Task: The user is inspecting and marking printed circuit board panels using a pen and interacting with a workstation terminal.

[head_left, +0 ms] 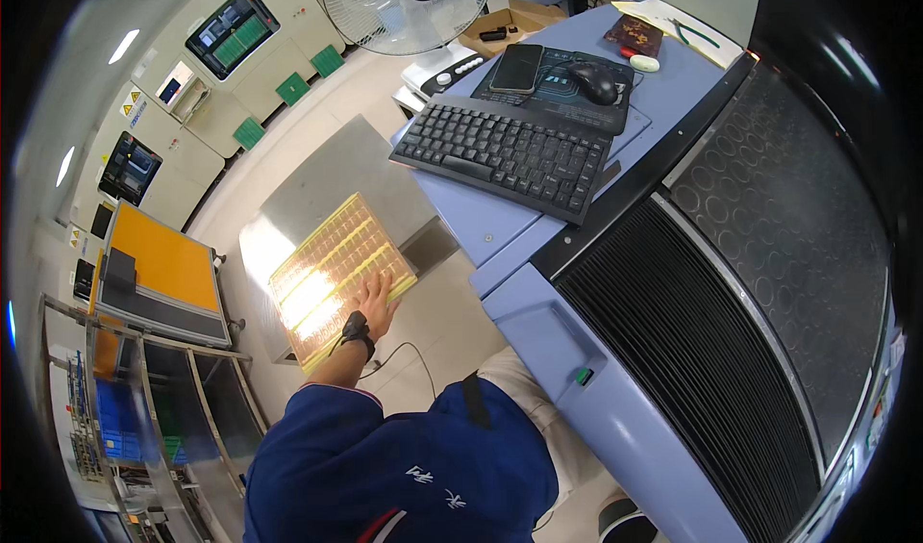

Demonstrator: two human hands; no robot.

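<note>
My left hand is palm down with its fingers stretched out over the near right part of a copper-coloured circuit board panel. The fingertips appear to rest on it. A grid of small rectangles covers the panel, its edges are yellow, and a bright glare hides part of its surface. Beneath it is a grey metal table. Around my left wrist sits a black wristband, with a thin dark cord hanging nearby. My right hand is out of view.
At right stands a blue machine bearing a black keyboard, a mouse, a phone and green-handled pliers. A fan is beyond the table. To the left are an orange-topped cart and a metal rack.
</note>
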